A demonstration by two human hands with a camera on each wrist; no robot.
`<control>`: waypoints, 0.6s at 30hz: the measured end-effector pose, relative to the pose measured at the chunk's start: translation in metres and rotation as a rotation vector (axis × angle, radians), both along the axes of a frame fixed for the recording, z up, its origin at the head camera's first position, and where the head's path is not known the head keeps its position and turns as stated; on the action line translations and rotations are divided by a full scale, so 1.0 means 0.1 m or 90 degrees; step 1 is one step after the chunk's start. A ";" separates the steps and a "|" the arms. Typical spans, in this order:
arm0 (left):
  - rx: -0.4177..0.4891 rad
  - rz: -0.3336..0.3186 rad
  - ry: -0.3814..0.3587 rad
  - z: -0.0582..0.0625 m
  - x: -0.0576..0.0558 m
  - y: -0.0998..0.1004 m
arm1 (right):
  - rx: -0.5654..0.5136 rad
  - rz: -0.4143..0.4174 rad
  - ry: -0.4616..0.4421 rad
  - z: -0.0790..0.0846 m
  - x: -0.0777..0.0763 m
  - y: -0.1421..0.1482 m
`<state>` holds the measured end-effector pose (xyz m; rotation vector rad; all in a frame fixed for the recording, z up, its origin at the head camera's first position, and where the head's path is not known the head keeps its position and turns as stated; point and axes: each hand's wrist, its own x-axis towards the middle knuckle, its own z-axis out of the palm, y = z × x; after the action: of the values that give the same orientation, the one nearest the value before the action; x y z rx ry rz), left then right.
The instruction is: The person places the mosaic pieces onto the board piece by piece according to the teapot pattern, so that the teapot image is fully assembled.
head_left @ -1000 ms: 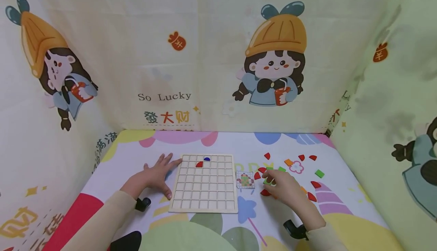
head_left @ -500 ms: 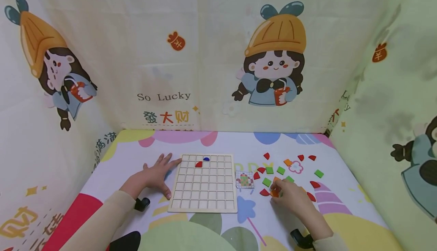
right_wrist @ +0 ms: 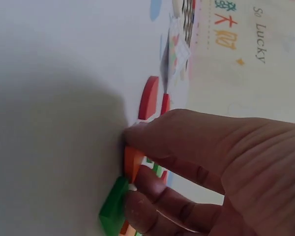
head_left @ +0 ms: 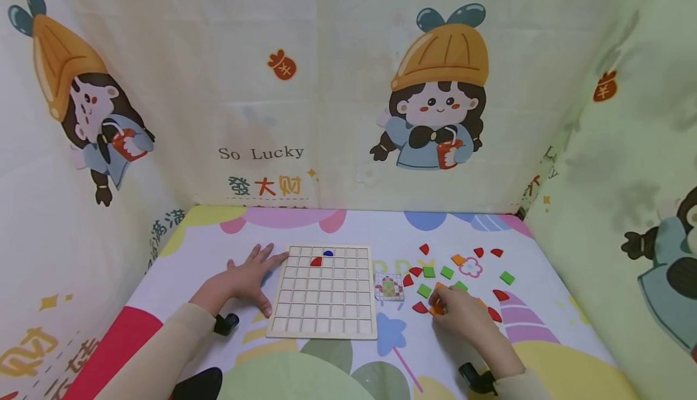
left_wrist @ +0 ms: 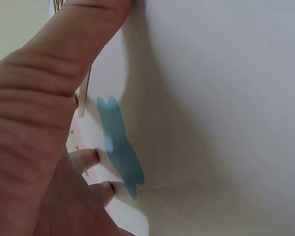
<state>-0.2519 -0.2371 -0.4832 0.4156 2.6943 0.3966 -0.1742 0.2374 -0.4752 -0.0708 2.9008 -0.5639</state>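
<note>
A pale wooden grid board (head_left: 322, 311) lies in front of me. In its upper cells sit a red quarter-round tile (head_left: 316, 261) and a blue half-round tile (head_left: 328, 253). My left hand (head_left: 246, 284) rests at the board's left edge, fingers spread, thumb and fingertips by the rim. Right of the board, my right hand (head_left: 467, 314) is down among loose tiles. Its thumb and fingers pinch an orange tile (right_wrist: 132, 160) in the right wrist view. Just beside the fingers is a green tile (right_wrist: 114, 206), and a red tile (right_wrist: 148, 98) lies past the thumb.
A small pattern card (head_left: 389, 287) lies against the board's right side. Several green, red and orange tiles are scattered on the right, among them a green square (head_left: 507, 278) and a red piece (head_left: 497, 253). A patterned cloth wall (head_left: 337, 115) stands behind the table.
My right hand has shifted from the green tiles slightly right and nearer to me, onto orange tiles, uncovering green squares. My left hand stays at the board's edge.
</note>
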 end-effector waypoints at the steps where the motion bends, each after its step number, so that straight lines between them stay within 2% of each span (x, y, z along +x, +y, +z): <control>1: -0.001 0.000 0.000 0.00 0.00 -0.01 | 0.002 0.003 0.001 0.00 0.00 -0.01; 10: -0.001 0.002 0.004 -0.02 -0.01 -0.01 | -0.022 0.014 0.048 0.11 0.02 -0.08; 18: 0.002 0.005 0.004 -0.02 0.00 -0.01 | -0.082 0.027 0.054 0.20 -0.05 -0.24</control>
<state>-0.2519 -0.2379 -0.4854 0.4070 2.7021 0.4018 -0.1791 0.2131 -0.4555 -0.1769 2.9338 -0.7583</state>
